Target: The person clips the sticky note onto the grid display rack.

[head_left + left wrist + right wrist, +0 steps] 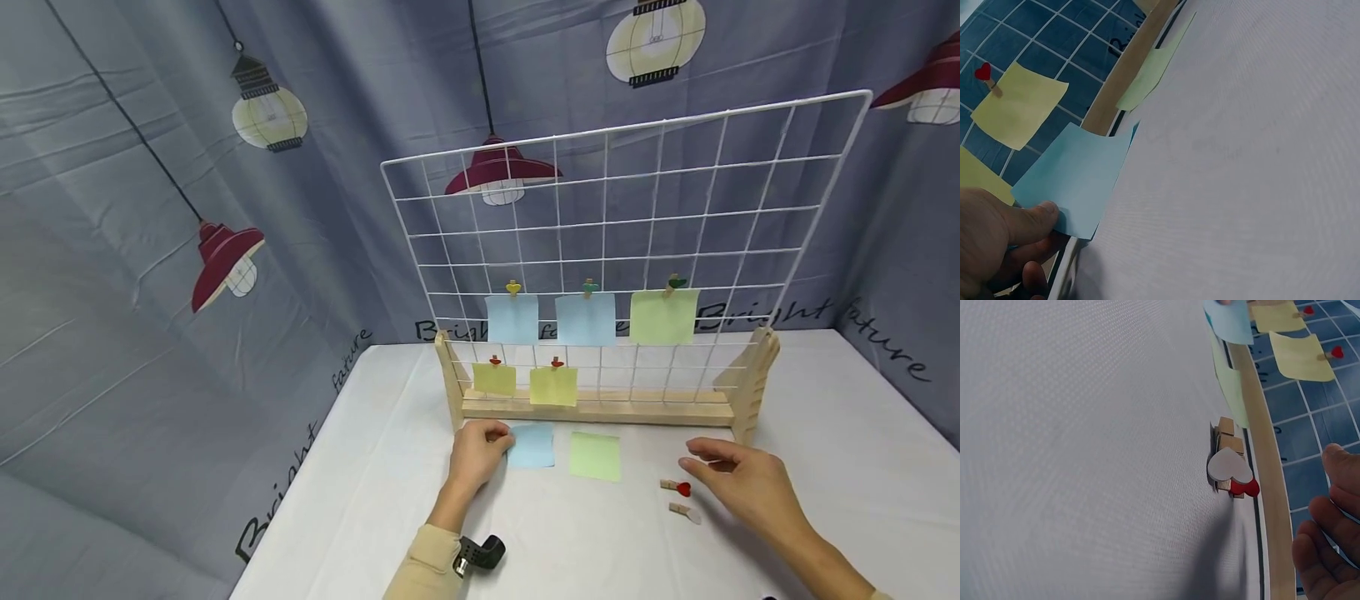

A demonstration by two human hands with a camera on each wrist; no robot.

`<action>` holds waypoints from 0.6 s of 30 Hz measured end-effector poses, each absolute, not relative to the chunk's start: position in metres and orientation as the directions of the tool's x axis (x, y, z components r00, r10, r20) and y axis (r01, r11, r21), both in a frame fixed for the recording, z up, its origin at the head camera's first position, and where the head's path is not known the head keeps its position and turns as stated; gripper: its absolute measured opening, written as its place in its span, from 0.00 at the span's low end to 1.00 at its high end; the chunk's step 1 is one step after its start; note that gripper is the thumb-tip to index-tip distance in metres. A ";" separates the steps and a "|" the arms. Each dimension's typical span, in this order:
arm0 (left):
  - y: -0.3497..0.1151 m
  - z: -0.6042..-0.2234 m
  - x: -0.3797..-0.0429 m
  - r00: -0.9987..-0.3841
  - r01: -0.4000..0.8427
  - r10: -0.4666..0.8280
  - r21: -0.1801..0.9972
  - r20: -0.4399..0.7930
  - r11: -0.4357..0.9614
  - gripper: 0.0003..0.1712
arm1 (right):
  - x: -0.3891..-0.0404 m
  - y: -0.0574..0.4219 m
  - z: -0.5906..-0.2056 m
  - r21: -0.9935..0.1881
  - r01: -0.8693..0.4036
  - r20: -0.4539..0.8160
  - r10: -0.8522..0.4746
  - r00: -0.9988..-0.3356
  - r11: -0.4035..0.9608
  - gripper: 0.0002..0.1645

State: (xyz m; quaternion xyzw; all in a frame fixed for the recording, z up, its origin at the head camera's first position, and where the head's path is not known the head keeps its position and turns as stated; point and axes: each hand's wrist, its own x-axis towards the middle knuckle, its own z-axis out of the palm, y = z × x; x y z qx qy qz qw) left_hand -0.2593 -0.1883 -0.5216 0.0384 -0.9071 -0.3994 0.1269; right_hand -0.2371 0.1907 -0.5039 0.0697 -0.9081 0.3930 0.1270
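Note:
Thumb and fingers of my left hand (477, 452) pinch the left edge of a blue sticky note (532, 446) in front of the wooden stand; the left wrist view shows the thumb on top of the blue note (1075, 181). A light green sticky note (595, 457) lies just to its right on the table. My right hand (742, 483) hovers at the right with relaxed fingers and holds nothing. Beside it lie two small wooden clothespins, one with a red heart (676, 487), one with a white heart (685, 512). In the right wrist view the white-heart clothespin (1229, 464) partly covers the red one.
A white wire grid (626, 127) stands in a wooden base (600, 409) behind the hands. Clipped to it with heart clothespins are two blue notes (513, 321), a green note (663, 318) and two yellow notes (553, 387). A curtain (337, 208) hangs behind the white-covered table (600, 542).

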 end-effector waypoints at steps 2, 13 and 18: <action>-0.189 -0.521 -0.259 -0.965 0.038 -0.168 0.743 0.201 0.669 0.02 | -0.237 0.190 -0.504 -0.693 -0.220 0.272 -0.034 -0.962 0.686 0.23; -0.189 -0.517 -0.256 -0.965 0.037 -0.178 0.770 0.194 0.637 0.02 | -0.238 0.190 -0.509 -0.679 -0.205 0.224 -0.067 -0.972 0.705 0.23; -0.189 -0.514 -0.255 -0.969 0.041 -0.169 0.790 0.181 0.611 0.03 | -0.239 0.191 -0.510 -0.665 -0.209 0.223 -0.076 -0.972 0.717 0.23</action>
